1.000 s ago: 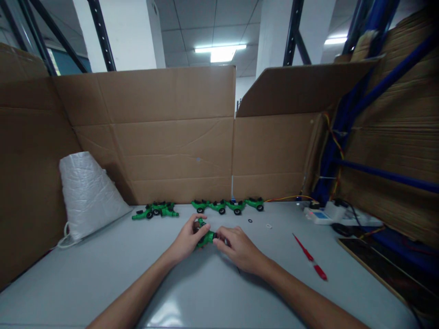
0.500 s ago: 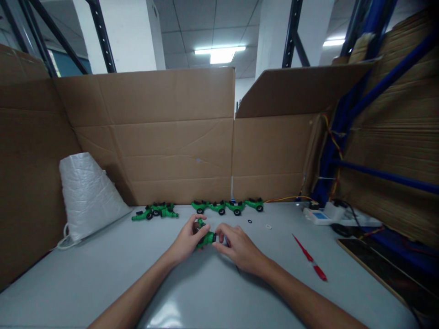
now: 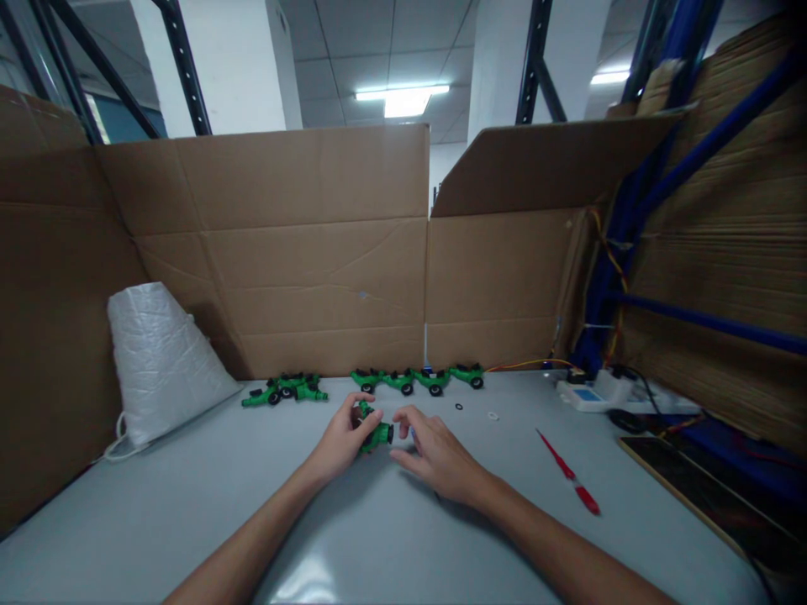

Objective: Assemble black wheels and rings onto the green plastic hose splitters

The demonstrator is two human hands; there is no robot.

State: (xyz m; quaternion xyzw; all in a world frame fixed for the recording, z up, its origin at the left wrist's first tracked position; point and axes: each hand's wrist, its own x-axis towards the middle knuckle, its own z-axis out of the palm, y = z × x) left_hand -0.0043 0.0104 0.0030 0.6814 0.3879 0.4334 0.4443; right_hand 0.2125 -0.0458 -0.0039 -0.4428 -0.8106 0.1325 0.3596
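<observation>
Near the middle of the grey table, my left hand (image 3: 344,439) is closed on a green toy vehicle (image 3: 378,435), whose dark end points right. My right hand (image 3: 435,449) is just right of the toy, its thumb and fingers apart and not touching it. A small bluish bit shows among its fingers, too small to make out. Behind the hands stands a row of green toys (image 3: 398,382) with black wheels. More green toys (image 3: 287,389) lie together to the left of that row.
A white bag (image 3: 164,365) stands at the left. A black ring (image 3: 459,407), a white ring (image 3: 493,416) and a red screwdriver-like tool (image 3: 571,472) lie to the right. A power strip (image 3: 586,399) and cables are at the back right. Cardboard walls (image 3: 315,269) rise behind.
The fingers of my right hand have opened a little and drawn back from the toy's end. My left hand still holds the toy.
</observation>
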